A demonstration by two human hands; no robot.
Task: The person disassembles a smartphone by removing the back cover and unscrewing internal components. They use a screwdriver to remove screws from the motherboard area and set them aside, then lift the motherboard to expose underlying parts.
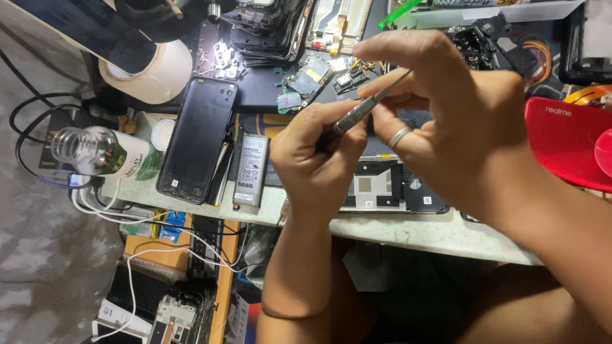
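While both hands meet above the bench edge, they share one slim metal tool, a screwdriver-like shaft [370,105] that runs aslant between them. The left hand [319,159] is curled into a loose fist around the lower, knurled end of the shaft, thumb pressed along it. The right hand [459,121], with a ring on one finger, pinches the upper end between thumb and fingertips, the other fingers arched above.

Directly beneath the two hands lies an opened phone frame [389,188], dark, with a pale square patch inside; the hands hide much of it, and whether the tool tip touches it cannot be told. Just left of the left hand a grey phone battery [250,171] lies flat, and beside that, further left, a black phone back cover [197,140] rests at a slight tilt. Beyond the cover, a clear plastic bottle [102,153] with a green label lies on its side, open mouth pointing away from the hands. Above that sits a roll of pale tape [156,73].

Past the fingertips, small circuit boards [306,79] and loose parts are scattered on a dark mat, with a stack of phone frames [271,25] behind them. To the right of the right hand sits a red box [561,143]. Below the left forearm, white cables [166,248] trail off the bench edge.
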